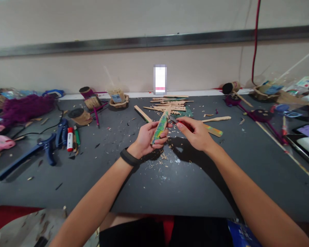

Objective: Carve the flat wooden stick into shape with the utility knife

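Note:
My left hand [149,137] is closed round a flat wooden strip [159,127] with green, blue and yellow paint on its face, tilted with its bare, narrowed tip pointing up and away. In my right hand [195,132] is a small knife [173,119] with a red and dark handle. Its grey blade lies close to the strip's right edge, near the tip; whether it touches I cannot tell. Pale wood shavings [164,156] are scattered on the dark table below both hands. Just beyond, several carved thin wooden sticks [171,107] lie in a loose pile.
Blue pliers-like tools [47,147], a red-and-white marker [70,140] and purple yarn [28,109] lie at left. Plastic cups [116,96] and a lit phone-like screen [160,79] stand at the back. Purple-wrapped sticks [262,116] and a dark-edged device [305,147] are at right.

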The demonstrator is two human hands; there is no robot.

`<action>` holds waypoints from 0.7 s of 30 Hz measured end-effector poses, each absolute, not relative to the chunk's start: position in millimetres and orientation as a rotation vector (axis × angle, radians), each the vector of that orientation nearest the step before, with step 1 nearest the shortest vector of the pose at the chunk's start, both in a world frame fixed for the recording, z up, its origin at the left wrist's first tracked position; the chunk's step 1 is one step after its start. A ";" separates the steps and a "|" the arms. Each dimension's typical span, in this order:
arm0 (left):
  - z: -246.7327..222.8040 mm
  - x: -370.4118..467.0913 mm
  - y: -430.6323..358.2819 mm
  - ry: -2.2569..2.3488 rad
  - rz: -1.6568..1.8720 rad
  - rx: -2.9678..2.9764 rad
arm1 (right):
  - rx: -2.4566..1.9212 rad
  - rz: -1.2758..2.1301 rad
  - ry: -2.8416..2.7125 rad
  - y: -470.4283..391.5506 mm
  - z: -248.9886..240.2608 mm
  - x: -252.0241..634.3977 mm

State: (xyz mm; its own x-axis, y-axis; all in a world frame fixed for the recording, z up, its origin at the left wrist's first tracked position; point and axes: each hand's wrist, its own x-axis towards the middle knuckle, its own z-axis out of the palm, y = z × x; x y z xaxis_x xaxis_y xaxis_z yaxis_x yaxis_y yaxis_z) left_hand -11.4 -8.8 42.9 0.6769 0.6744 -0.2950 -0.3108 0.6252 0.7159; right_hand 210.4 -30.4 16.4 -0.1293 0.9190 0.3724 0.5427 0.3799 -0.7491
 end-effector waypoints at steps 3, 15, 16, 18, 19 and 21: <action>42.1 -13.3 -7.4 0.571 0.613 0.654 | -1.244 0.540 -1.845 -31.7 16.9 209.8; 30.1 -10.2 -5.7 0.581 0.691 0.774 | -1.246 0.472 -2.010 -34.7 22.1 209.7; 29.2 -9.8 -5.9 0.578 0.697 0.785 | -1.250 0.471 -2.018 -34.6 22.1 210.0; 27.8 -9.0 -6.0 0.563 0.712 0.816 | -1.270 0.475 -2.030 -34.4 22.2 210.9; 27.2 -8.7 -6.1 0.557 0.718 0.834 | -1.284 0.481 -2.033 -34.3 22.3 211.5; 26.3 -8.3 -6.0 0.558 0.728 0.870 | -1.312 0.493 -2.037 -34.0 22.6 212.6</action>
